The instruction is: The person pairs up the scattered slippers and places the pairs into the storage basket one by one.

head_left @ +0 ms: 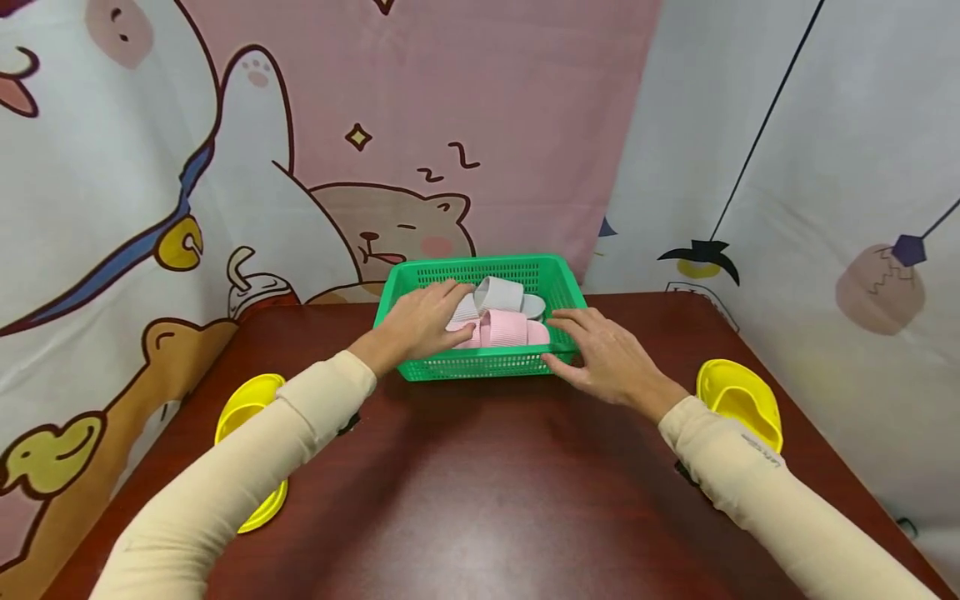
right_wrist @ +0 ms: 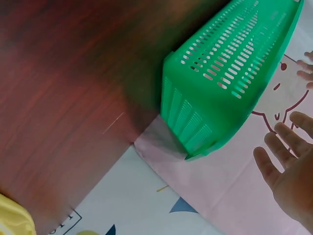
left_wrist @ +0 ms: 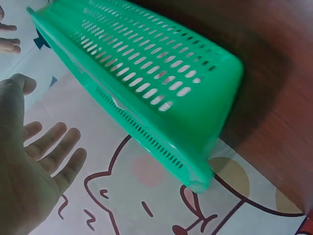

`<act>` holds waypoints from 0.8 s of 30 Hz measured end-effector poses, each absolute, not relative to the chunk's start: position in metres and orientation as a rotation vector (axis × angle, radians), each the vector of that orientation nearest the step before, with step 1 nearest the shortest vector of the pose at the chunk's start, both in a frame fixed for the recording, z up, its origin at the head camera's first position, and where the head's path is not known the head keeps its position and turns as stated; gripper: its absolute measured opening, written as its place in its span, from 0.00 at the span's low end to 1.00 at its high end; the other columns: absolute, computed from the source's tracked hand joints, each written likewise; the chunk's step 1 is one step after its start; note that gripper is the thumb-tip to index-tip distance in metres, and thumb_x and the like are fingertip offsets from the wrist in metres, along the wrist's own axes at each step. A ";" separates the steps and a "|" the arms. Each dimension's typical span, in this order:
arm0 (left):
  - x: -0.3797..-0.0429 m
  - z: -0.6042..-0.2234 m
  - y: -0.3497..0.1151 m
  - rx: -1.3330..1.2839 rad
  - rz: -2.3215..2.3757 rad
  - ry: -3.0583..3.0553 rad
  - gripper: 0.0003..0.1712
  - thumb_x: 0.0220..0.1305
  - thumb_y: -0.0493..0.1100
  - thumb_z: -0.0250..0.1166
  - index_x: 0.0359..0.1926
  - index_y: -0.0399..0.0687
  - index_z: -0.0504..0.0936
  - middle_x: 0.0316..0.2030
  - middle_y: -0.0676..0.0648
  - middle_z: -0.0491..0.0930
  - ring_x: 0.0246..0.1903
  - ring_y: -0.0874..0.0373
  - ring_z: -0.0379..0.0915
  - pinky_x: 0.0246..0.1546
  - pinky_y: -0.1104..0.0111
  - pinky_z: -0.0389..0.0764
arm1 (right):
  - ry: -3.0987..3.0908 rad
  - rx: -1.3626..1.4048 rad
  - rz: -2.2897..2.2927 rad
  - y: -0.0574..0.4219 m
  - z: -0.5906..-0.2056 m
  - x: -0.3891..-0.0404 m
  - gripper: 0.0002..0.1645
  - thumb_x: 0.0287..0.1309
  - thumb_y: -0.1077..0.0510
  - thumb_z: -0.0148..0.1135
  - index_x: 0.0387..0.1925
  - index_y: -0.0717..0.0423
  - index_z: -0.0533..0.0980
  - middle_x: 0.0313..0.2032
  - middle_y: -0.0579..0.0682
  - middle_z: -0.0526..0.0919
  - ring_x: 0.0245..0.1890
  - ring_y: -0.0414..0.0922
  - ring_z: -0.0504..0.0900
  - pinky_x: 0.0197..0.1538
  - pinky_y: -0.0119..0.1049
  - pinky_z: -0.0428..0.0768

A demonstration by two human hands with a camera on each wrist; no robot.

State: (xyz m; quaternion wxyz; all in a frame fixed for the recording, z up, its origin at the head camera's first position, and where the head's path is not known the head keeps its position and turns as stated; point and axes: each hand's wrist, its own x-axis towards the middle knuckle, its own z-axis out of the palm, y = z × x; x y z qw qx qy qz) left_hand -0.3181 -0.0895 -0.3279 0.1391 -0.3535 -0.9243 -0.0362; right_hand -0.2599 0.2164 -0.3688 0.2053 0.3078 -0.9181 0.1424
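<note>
A green plastic basket (head_left: 487, 364) with slotted walls stands at the back of the table. Inside it lie pink slippers (head_left: 504, 328) and white slippers (head_left: 500, 295). My left hand (head_left: 423, 321) hovers over the basket's left side, fingers spread. By the right front corner is my right hand (head_left: 603, 354), thumb and fingers apart. In the left wrist view the left hand (left_wrist: 39, 171) shows beside the basket wall (left_wrist: 195, 112), gripping nothing. The right wrist view shows the right hand (right_wrist: 293, 171) apart from the basket (right_wrist: 195, 107), its fingers extended.
A yellow slipper (head_left: 251, 400) lies on the left of the table, partly hidden by my left sleeve. Another yellow slipper (head_left: 738, 400) lies at the right edge. The dark red-brown table (head_left: 480, 500) meets cartoon-printed cloth (head_left: 540, 125) at its back and sides.
</note>
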 end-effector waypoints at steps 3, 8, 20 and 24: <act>-0.302 -0.333 -0.105 -1.049 -0.128 -2.617 0.35 0.69 0.57 0.61 0.68 0.41 0.71 0.55 0.42 0.78 0.49 0.49 0.78 0.48 0.55 0.80 | -2.559 0.852 0.393 0.224 -0.371 -0.248 0.36 0.64 0.38 0.63 0.65 0.56 0.75 0.65 0.54 0.74 0.63 0.53 0.72 0.58 0.56 0.75; -0.277 -0.342 -0.131 -1.030 -0.172 -2.561 0.36 0.67 0.57 0.62 0.68 0.41 0.71 0.54 0.43 0.78 0.46 0.50 0.78 0.42 0.55 0.82 | -2.580 0.807 0.385 0.243 -0.378 -0.229 0.36 0.64 0.39 0.63 0.65 0.56 0.75 0.66 0.53 0.73 0.64 0.53 0.71 0.58 0.57 0.74; -0.241 -0.365 -0.203 -0.828 -0.210 -2.567 0.42 0.62 0.57 0.67 0.72 0.44 0.66 0.59 0.41 0.75 0.52 0.44 0.75 0.44 0.49 0.81 | -2.621 0.678 0.313 0.309 -0.404 -0.195 0.35 0.60 0.44 0.69 0.63 0.58 0.76 0.63 0.56 0.75 0.62 0.58 0.72 0.57 0.62 0.72; -0.228 -0.375 -0.235 -0.687 -0.244 -2.663 0.49 0.62 0.58 0.68 0.76 0.43 0.59 0.65 0.37 0.69 0.59 0.38 0.69 0.52 0.42 0.74 | -2.652 0.624 0.311 0.328 -0.410 -0.192 0.35 0.59 0.44 0.69 0.63 0.59 0.76 0.63 0.57 0.75 0.62 0.60 0.71 0.59 0.62 0.69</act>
